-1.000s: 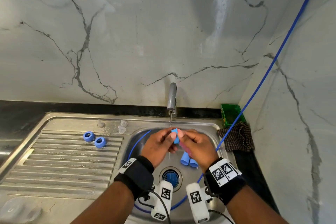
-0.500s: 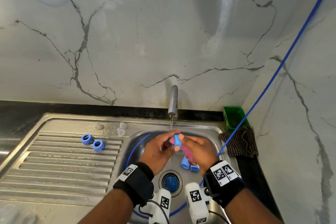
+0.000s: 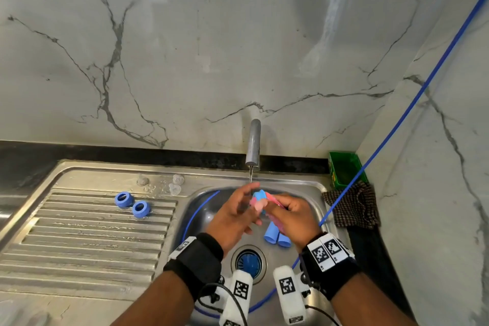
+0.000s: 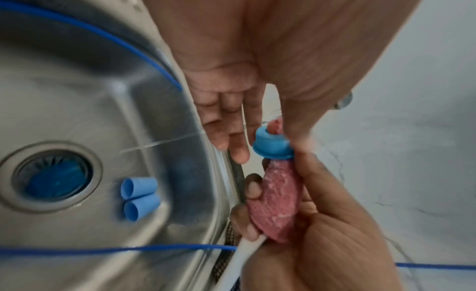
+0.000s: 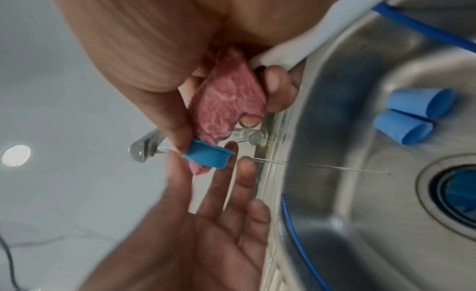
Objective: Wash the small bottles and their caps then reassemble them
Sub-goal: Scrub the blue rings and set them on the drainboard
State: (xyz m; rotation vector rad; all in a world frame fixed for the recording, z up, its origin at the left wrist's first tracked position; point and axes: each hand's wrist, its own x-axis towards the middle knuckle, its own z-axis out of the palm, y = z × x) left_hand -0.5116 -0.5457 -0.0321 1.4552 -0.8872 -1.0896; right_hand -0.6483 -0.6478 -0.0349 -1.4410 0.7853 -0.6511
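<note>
Under the thin stream from the tap (image 3: 253, 144), my right hand (image 3: 293, 217) grips a pink sponge brush (image 4: 275, 201) by the sponge and its white handle. A blue cap (image 4: 273, 146) is threaded over the sponge's tip. My left hand (image 3: 232, 214) pinches that cap between thumb and index finger, its other fingers straight and spread. Two blue bottles (image 3: 276, 237) lie side by side on the sink floor. Two more blue caps (image 3: 132, 204) sit on the drainboard, with small clear stoppers (image 3: 174, 188) behind them.
The sink basin (image 3: 201, 209) has a blue-plugged drain (image 3: 248, 262), and a blue hose (image 3: 397, 119) loops around inside the basin. A green tub (image 3: 344, 169) and a checked cloth (image 3: 352, 206) lie at the right rim. The ribbed drainboard (image 3: 87, 241) spreads left.
The sponge tip now pokes through the blue cap. My left hand's fingers have spread out straighter while thumb and index stay at the cap. Both hands remain under the tap.
</note>
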